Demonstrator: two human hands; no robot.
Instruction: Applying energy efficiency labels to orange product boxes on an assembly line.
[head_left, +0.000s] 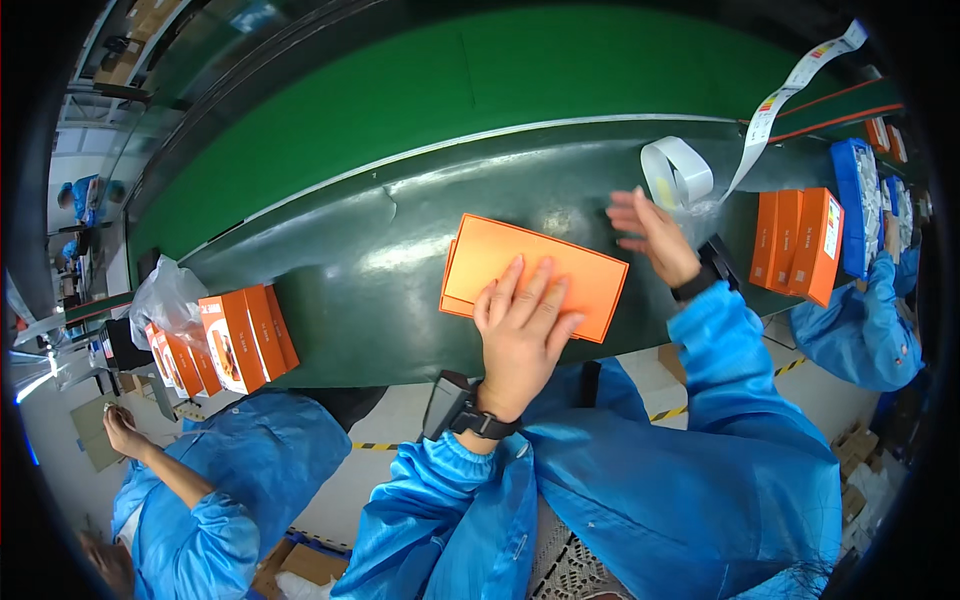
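Dark-green benchtop [350, 325]: hard, glossy, streaked with reflections. Orange carton [540, 250] lies flat on it, near the front edge, centre. Left hand [522, 325] palm-down on the carton's upper face, fingers extended, not clamped. Second orange edge shows beneath at left; separate box or lid, cannot tell. Handling (judged): light, stiff card, smooth enough to skid; corners probably dent. Suggested hold: opposite long sides, fingers below the top edge. Right hand [655, 232] off the carton, to its right, fingers loosely apart, nothing seen in grasp. Just beyond: curled white label strip [790, 95], thin, flexible. Upright orange boxes at right [790, 240] and left [262, 330], sharp-edged; crumpled translucent plastic bag [170, 300] against the left group. Farther: rigid blue tray [857, 205]; smooth green panel [450, 80].
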